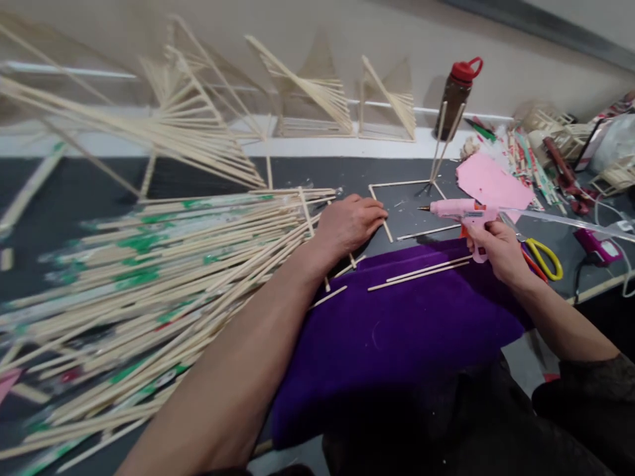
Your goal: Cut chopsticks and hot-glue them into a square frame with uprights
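Observation:
In my right hand [499, 248] is a pink hot glue gun [459, 209], gripped by its handle, with a long clear glue stick [570, 221] coming out of its back. The nozzle points left, above the table. My left hand [352, 223] is closed, its fingertips at a short wooden stick [388, 231] on the left side of a stick frame [401, 183] lying on the table. Two thin sticks [443, 145] stand up from the frame's far right corner. A loose stick [429, 232] lies on the near side. Two more sticks [421, 272] rest on purple cloth [397, 324].
Bundles of wooden sticks [163, 264] cover the left. Twisted stick structures [307, 92] stand along the wall. A bottle with a red lid [454, 92], a pink sheet [491, 182], yellow-handled scissors [546, 258] and a purple device [598, 246] are on the right.

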Action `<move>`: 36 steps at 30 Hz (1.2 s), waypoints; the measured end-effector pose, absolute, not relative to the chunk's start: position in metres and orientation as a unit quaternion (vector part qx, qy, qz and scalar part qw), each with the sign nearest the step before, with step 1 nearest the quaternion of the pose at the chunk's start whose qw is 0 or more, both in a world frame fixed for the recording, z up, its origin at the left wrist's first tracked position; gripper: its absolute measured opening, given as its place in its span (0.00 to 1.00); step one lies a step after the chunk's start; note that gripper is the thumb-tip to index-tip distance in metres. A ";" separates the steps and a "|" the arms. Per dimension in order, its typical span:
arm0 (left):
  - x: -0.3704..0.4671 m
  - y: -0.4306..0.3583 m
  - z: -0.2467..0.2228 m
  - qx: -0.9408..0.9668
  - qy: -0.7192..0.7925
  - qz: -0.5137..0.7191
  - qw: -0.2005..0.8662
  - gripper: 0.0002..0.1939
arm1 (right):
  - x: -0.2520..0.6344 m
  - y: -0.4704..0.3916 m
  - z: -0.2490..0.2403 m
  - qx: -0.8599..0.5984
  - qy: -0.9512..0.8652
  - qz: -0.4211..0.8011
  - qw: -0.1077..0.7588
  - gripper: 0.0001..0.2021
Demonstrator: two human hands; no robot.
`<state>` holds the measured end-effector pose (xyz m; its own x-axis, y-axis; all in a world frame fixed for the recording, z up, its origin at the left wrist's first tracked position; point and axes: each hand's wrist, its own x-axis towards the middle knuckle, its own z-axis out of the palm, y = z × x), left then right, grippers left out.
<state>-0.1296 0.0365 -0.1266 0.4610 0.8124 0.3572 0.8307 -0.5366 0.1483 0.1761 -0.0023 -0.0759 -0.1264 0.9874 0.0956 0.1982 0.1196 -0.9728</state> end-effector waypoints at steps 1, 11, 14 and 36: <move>-0.130 0.037 -0.126 -0.853 -0.488 -0.182 0.026 0.16 | 0.179 -0.002 -0.072 -0.493 -0.583 0.470 0.442 0.19; -0.125 0.030 -0.116 -0.835 -0.532 -0.138 0.033 0.17 | 0.230 0.028 -0.045 -0.535 -0.488 0.506 0.469 0.23; -0.127 0.032 -0.117 -0.839 -0.524 -0.143 0.039 0.18 | 0.255 0.048 -0.040 -0.542 -0.480 0.489 0.486 0.22; -0.116 0.030 -0.116 -0.827 -0.541 -0.153 0.012 0.16 | 0.164 -0.020 -0.068 -0.479 -0.789 0.268 0.277 0.19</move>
<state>-0.1159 0.0296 -0.1155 0.3684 0.8908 0.2659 0.8981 -0.4149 0.1460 0.1635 -0.0196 -0.0678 -0.3872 0.9042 0.1800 0.6074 0.3971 -0.6880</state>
